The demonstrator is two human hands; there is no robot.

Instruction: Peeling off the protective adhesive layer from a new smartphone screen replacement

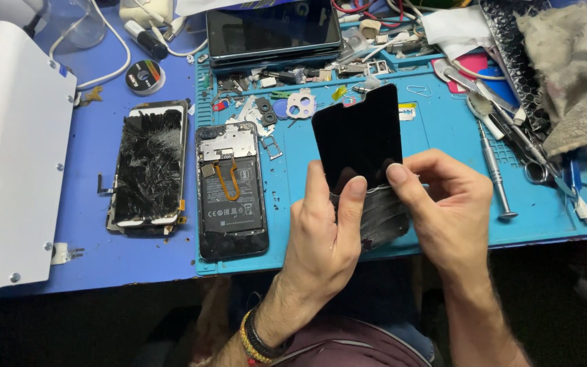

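A new black phone screen panel (358,136) is held upright over the blue repair mat (436,136). My left hand (324,234) grips its lower left part, thumb and finger on the glass. My right hand (446,211) pinches its lower right edge, where a clear protective film (382,217) hangs loose below the panel. To the left on the mat lies an opened phone body (231,190) with battery and an orange flex cable showing. Further left on the table rests a shattered old screen (147,166).
Small parts, screws and a camera bezel (300,103) litter the mat's top. A dark tablet (273,30) lies at the back. A screwdriver (494,170), tweezers and scissors (524,146) sit right, beside a grey rag (572,68). A white device (8,156) fills the left.
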